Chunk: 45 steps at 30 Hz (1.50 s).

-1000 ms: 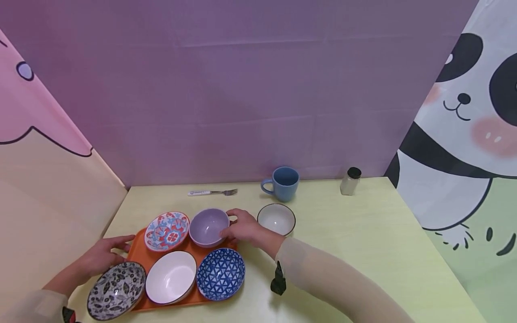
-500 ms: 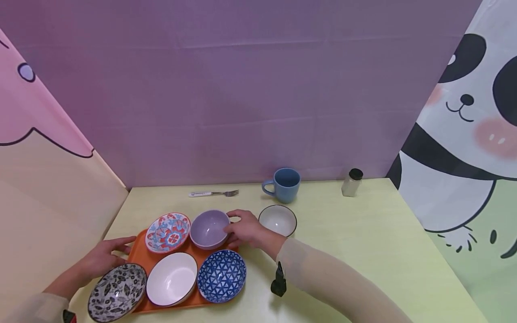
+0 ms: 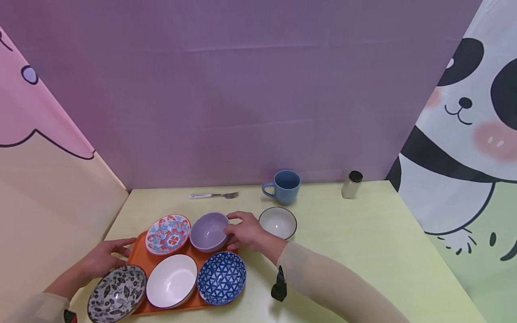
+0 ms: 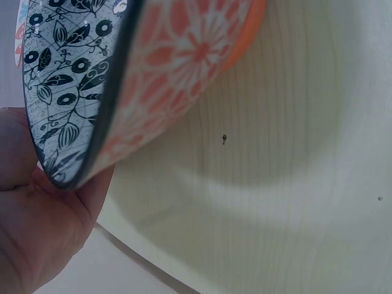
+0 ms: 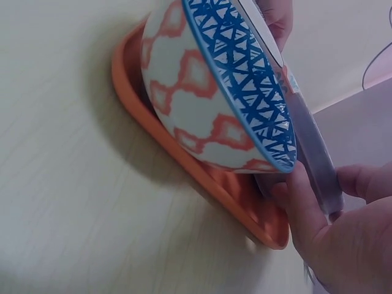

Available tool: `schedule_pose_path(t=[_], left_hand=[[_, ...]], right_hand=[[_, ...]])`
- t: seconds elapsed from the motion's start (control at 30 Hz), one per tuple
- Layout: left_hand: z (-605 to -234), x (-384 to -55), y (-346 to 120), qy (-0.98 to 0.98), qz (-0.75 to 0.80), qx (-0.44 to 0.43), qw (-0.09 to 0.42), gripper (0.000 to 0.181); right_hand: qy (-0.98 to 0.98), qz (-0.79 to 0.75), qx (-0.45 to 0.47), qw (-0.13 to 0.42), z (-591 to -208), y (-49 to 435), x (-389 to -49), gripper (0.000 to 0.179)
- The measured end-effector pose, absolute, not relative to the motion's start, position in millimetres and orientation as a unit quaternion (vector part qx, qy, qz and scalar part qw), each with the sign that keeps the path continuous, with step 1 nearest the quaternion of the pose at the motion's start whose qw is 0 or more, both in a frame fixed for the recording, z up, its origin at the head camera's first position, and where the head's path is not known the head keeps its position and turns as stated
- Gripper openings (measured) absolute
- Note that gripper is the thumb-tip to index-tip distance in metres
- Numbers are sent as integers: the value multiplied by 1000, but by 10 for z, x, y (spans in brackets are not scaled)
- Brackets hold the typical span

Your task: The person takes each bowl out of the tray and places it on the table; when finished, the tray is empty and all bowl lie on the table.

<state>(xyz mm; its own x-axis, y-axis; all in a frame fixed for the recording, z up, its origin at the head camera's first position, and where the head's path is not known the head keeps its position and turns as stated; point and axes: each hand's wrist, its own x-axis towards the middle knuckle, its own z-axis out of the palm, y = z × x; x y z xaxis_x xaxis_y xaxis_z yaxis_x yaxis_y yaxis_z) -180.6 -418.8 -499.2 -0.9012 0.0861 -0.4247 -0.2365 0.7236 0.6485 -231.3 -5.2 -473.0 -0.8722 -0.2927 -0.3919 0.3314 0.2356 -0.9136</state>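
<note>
Purple bowl sat at the far right of the orange tray, between the red-and-blue bowl and the right hand. Step in hand, as judged: seating the purple bowl on the tray. Good practice called for light, even contact on the bowl's wall and a level base before letting go — the blue bowl stood close on the near side, so a sideways push risked a knock. The black-and-white bowl reached out past the tray's near left corner; any tug on the tray looked likely to upset it, so the tray was best kept flat on the desk.

Pose: right arm came in from the near right, forearm angled across the desk, thumb and fingers parted at the bowl's right side. Whether they pinched its rim could not be told. Left hand lay at the tray's left edge, fingers spread and fairly straight, beside the black-and-white bowl — fingertip contact with the tray was unclear.
</note>
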Motion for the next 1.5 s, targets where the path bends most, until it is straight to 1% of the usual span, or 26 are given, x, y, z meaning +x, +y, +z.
schedule_pose_path(t=[0.2,0.37,0.57,1.03,1.2,1.5], left_hand=[[-4975,-1818,-4157,906,363,-36,213,71],[-4970,-1831,-4175,897,376,-51,227,74],[-4977,-1813,-4165,889,388,-66,235,73],[-4939,-1832,-4135,887,385,-73,243,72],[-4919,-1839,-4149,884,391,-72,247,71],[-4921,-1834,-4147,883,392,-80,246,71]], right_hand=[[735,-627,12,258,-4731,-28,-2316,53],[732,-631,10,257,-4709,-20,-2313,53],[732,-632,0,255,-4580,66,-2261,52],[697,-664,-20,270,-4272,435,-2162,53],[694,-668,-17,267,-4250,635,-2179,51],[690,-681,-17,245,-4171,1031,-2192,51]])
